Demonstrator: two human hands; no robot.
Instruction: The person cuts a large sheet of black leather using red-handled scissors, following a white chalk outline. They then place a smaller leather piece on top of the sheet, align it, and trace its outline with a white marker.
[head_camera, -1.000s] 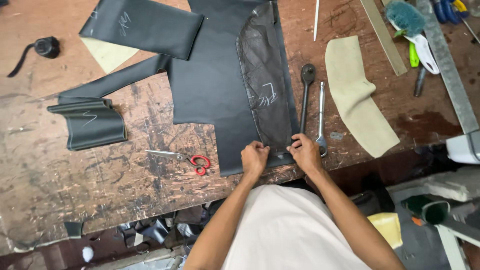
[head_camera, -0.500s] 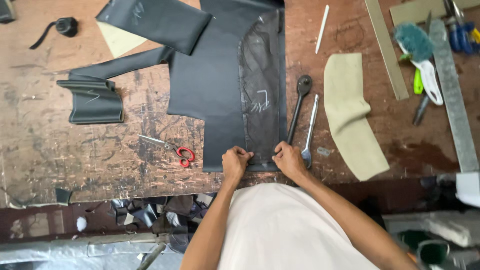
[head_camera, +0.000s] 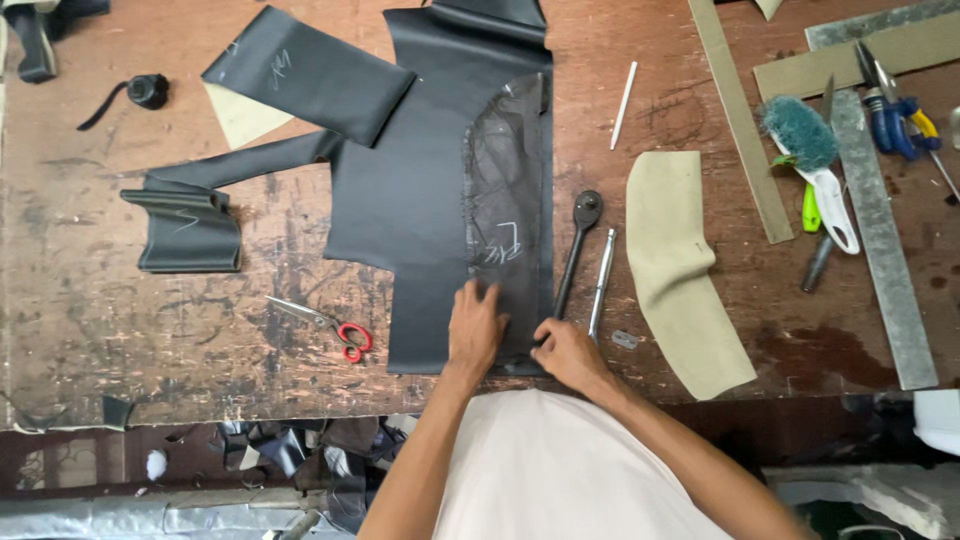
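Left hand (head_camera: 476, 325) slid up flat on matte black leather panel (head_camera: 420, 200) (mesh-lined edge), right hand (head_camera: 566, 352) pinching hem

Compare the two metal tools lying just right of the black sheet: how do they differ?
The ratchet wrench is dark, longer, and ends in a round head; the silver rod is bright, shorter, slim and straight, with no head. The wrench lies against the black sheet, the rod farther right. Both lie lengthwise on the wooden table, beside the right hand.

- Black leather panel (head_camera: 420, 200): large, flat on worn wood bench, near edge at bench front.
- Mesh lining piece (head_camera: 510, 170): dark, see-thru, curved edge, lies on panel's rt side (chalk marks near bottom).
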